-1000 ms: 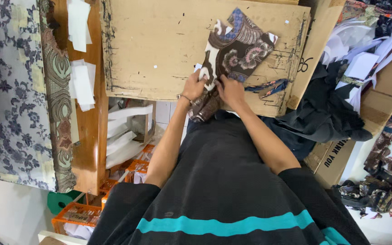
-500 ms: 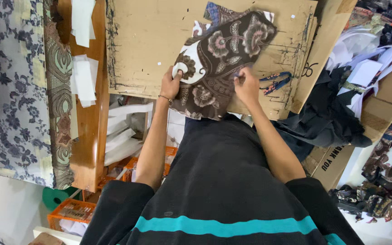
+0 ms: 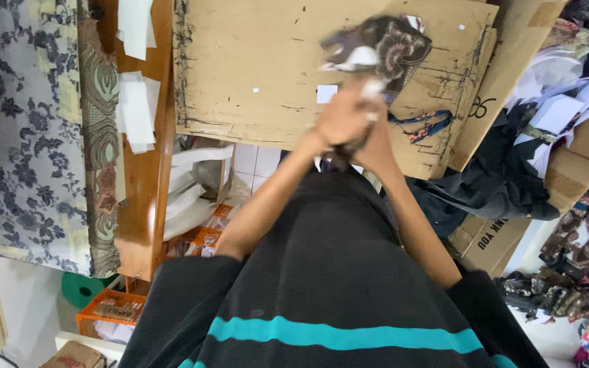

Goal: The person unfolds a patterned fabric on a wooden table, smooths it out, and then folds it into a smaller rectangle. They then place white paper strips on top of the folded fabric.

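While my left hand [image 3: 339, 119] and right hand [image 3: 375, 140] press together, fingers closed on the brown patterned cloth [image 3: 383, 48], it bunches, blurred, above the cardboard-topped table [image 3: 253, 68].

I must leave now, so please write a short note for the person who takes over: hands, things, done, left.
Left hand and right hand: both together, gripping the patterned cloth, bunched and blurred above the cardboard board.
Nearby: dark garments at the right, white paper pieces on the wooden shelf.
Done: cloth is gathered in the hands.
Left: cloth not yet laid down.
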